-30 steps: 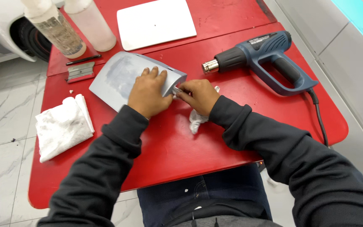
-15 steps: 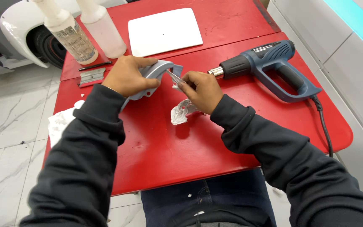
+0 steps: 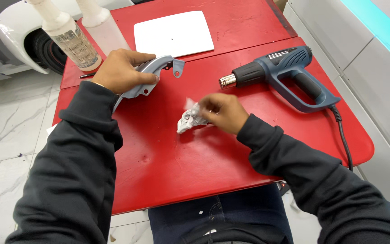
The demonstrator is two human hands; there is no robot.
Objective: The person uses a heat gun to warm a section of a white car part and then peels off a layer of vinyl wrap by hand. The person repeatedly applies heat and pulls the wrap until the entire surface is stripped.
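The curved grey-blue plastic panel (image 3: 152,74) is lifted off the red table (image 3: 204,158) at its left side, the left hand (image 3: 120,70) wrapped around its middle in a closed grip. Near the table's centre, the right hand (image 3: 224,110) pinches a crumpled grey cloth (image 3: 189,119) that touches the tabletop. Beyond it lies a blue heat gun (image 3: 280,74); a white board (image 3: 173,34) and two spray bottles (image 3: 71,38) sit further back.

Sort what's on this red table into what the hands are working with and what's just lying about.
In hand:
left hand grips the curved grey panel
right hand pinches the crumpled wad

Lying about:
blue heat gun
white sheet
two spray bottles
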